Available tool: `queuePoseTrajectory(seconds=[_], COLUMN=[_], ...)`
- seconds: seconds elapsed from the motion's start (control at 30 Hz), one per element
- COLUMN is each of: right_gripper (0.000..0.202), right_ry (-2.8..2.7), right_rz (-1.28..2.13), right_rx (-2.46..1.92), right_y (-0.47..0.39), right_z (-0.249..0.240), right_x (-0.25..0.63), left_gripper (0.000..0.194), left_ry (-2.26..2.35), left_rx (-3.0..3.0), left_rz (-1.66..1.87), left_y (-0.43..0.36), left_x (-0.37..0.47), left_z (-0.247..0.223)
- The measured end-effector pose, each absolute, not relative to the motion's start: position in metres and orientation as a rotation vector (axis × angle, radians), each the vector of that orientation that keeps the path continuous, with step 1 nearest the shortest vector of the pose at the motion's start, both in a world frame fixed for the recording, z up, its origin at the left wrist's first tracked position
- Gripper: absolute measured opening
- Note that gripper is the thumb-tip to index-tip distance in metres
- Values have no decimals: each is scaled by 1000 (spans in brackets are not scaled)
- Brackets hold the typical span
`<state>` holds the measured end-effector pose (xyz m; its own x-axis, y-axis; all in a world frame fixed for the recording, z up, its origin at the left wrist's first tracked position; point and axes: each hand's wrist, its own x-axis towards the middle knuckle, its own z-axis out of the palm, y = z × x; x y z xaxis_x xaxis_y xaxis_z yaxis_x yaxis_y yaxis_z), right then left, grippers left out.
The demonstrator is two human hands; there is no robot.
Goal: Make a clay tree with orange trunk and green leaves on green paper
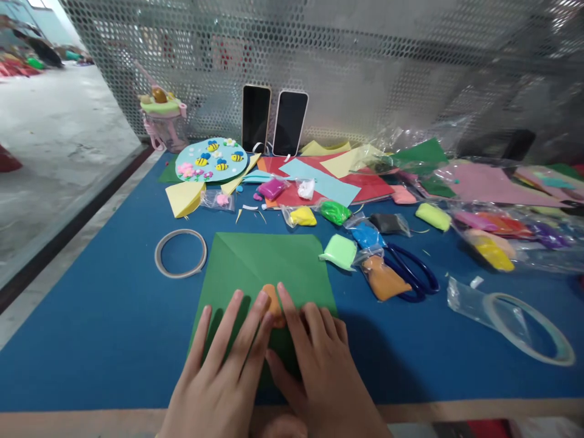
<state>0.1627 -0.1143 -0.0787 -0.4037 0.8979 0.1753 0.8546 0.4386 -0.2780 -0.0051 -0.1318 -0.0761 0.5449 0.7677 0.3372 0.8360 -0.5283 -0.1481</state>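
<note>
A green sheet of paper (pixel 269 255) lies on the blue table in front of me, with a faint diagonal crease. On it sits a small flattened piece of orange modelling clay (pixel 272 304). My left hand (pixel 223 359) lies over the sheet with fingers spread, its index fingertip touching the clay's left side. From the right, my right hand (pixel 314 353) has its index finger stretched along the clay's other edge, while its remaining fingers are bent. Part of the clay is hidden under the fingers.
A tape roll (pixel 157 255) lies left of the sheet. To the right are clay packets, mint (pixel 341 250) and orange-brown (pixel 384 278), blue scissors (pixel 417 274) and another tape roll (pixel 529 354). Behind stand two phones (pixel 290 125), a bee-decorated disc (pixel 210 159) and a cup (pixel 164 125).
</note>
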Motion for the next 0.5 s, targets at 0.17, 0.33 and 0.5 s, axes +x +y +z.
queuePoseTrajectory(seconds=[0.17, 0.33, 0.5], right_gripper=[69, 64, 69], right_ry=[-2402, -2404, -2408], right_rz=[220, 227, 247], right_rx=[-1498, -1491, -1471], right_y=[-116, -117, -115], right_z=[-77, -75, -75], right_x=[163, 166, 165], left_gripper=[70, 68, 63], left_ry=[-1479, -1379, -1421], left_rx=[-2452, -2466, -2470], left_rz=[-386, -443, -478], left_y=[-126, -128, -127], left_x=[-1, -5, -4], left_z=[-77, -77, -76])
